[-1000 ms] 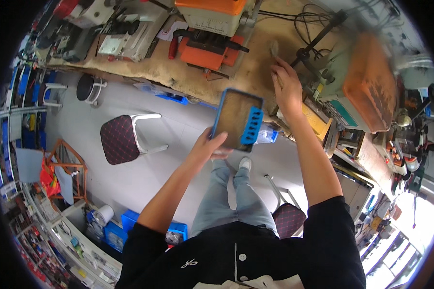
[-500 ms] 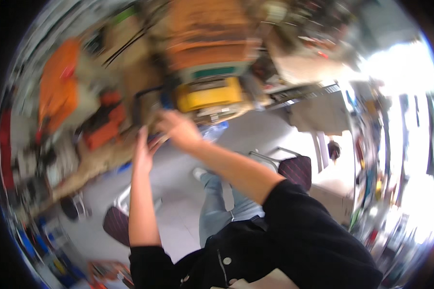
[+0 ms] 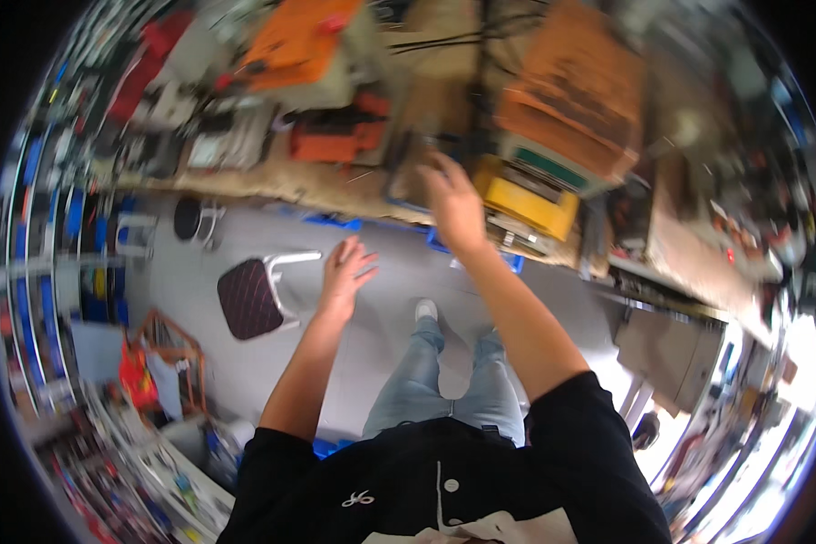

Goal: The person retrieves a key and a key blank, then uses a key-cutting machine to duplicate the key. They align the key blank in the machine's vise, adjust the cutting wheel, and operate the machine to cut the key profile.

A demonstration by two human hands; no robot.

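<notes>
"While the left hand (image 3: 342, 279) hangs open and empty, what's the right hand (image 3: 456, 207) doing?"

"Reaching over the tray (image 3: 408, 188) on the bench (image 3: 245, 184); blur hides its grip. Careful aim's called for."

- Two bare hands: one left hand (image 3: 343, 279), one right hand (image 3: 456, 208).
- Two pale bench machines with orange covers (image 3: 299, 45) (image 3: 567, 91).
- One shallow rectangular tray (image 3: 410, 179), blurred.
- One yellow rectangular block (image 3: 535, 206).
- One dark maroon quilted chair seat (image 3: 249, 299).
- One round black-seated stool (image 3: 189, 219).
- One white shoe (image 3: 426, 310).
</notes>
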